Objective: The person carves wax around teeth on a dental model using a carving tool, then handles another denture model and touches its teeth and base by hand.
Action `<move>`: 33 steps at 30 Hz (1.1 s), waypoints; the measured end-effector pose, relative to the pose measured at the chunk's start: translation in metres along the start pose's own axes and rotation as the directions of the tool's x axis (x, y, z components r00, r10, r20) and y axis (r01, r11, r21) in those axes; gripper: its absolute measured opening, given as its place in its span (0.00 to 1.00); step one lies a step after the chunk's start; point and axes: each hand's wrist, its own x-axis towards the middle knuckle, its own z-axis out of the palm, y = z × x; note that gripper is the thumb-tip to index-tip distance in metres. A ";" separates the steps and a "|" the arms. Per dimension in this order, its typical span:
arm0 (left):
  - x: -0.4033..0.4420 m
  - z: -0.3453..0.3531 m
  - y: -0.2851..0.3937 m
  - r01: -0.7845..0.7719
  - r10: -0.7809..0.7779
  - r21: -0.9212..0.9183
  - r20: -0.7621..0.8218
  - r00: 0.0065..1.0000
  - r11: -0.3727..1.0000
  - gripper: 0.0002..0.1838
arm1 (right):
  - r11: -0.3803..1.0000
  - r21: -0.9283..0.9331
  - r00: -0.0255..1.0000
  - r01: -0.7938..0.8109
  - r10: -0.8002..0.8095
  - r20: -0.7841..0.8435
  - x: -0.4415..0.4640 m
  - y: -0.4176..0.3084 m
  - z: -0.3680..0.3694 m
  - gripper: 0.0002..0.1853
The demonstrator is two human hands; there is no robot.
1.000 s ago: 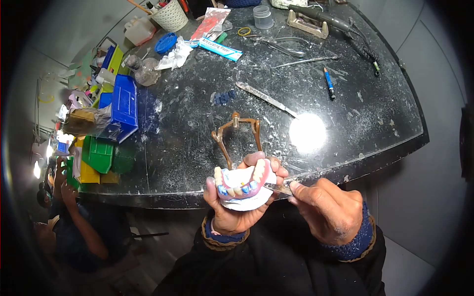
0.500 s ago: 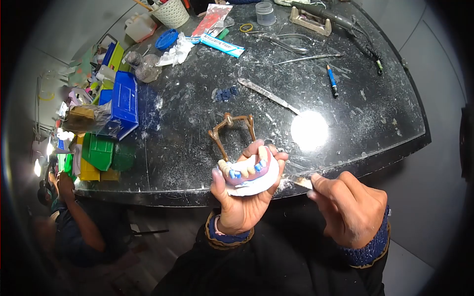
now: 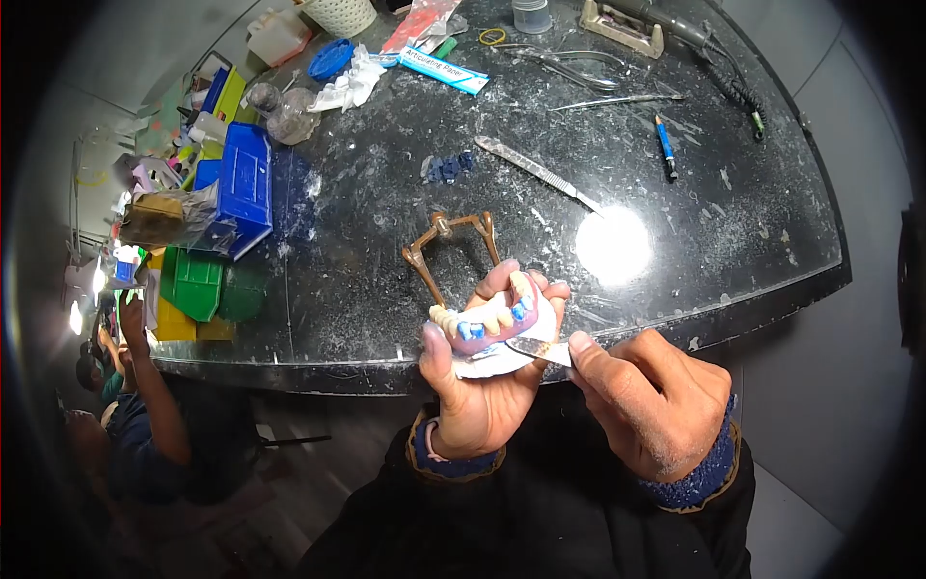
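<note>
The left hand (image 3: 482, 415) cups a white cast (image 3: 494, 365) from below, thumb up one side and fingers wrapped around behind; on the cast sits a pink denture (image 3: 485, 339) with cream teeth, some marked blue, held just over the near edge of the worktop (image 3: 367, 222). The right hand (image 3: 666, 400) is closed narrowly on a small metal blade (image 3: 552, 354), its tip at the front rim of the denture — whether it presses there, I cannot tell. The denture looks stiff and light, likely smooth enough to slip and brittle along its teeth and thin edges; the cast seems heavier, chalky and easily chipped. The safest hold would be under the cast's broad base, with the thumb on its side, clear of teeth and blade. Behind the left hand rises a brown hinged frame (image 3: 441, 228) — I cannot see whether it joins the cast. Beyond lie dark blue scraps (image 3: 450, 168), a metal scalpel handle (image 3: 540, 172), a blue pencil (image 3: 666, 147) and a paper packet (image 3: 444, 69). Blue (image 3: 246, 188) and green bins (image 3: 193, 285) stand leftward, near another person (image 3: 145, 425).
</note>
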 end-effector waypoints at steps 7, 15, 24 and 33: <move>-0.001 0.007 -0.003 -0.014 0.032 0.180 -0.102 0.994 0.984 0.43 | 0.999 0.043 1.000 -0.021 0.020 0.015 -0.009 -0.002 0.014 0.14; 0.000 0.006 -0.002 -0.012 0.035 0.207 -0.107 0.994 0.978 0.43 | 0.995 0.083 0.999 -0.049 0.047 0.026 -0.007 -0.004 0.013 0.13; 0.002 -0.002 0.009 0.114 -0.078 -0.269 0.139 0.987 0.956 0.48 | 0.989 0.128 0.997 -0.077 0.073 0.032 0.008 0.001 -0.018 0.11; 0.004 -0.002 0.009 0.125 -0.069 -0.262 0.215 0.974 0.957 0.48 | 0.977 0.174 0.993 -0.120 0.115 0.036 0.008 0.002 -0.022 0.10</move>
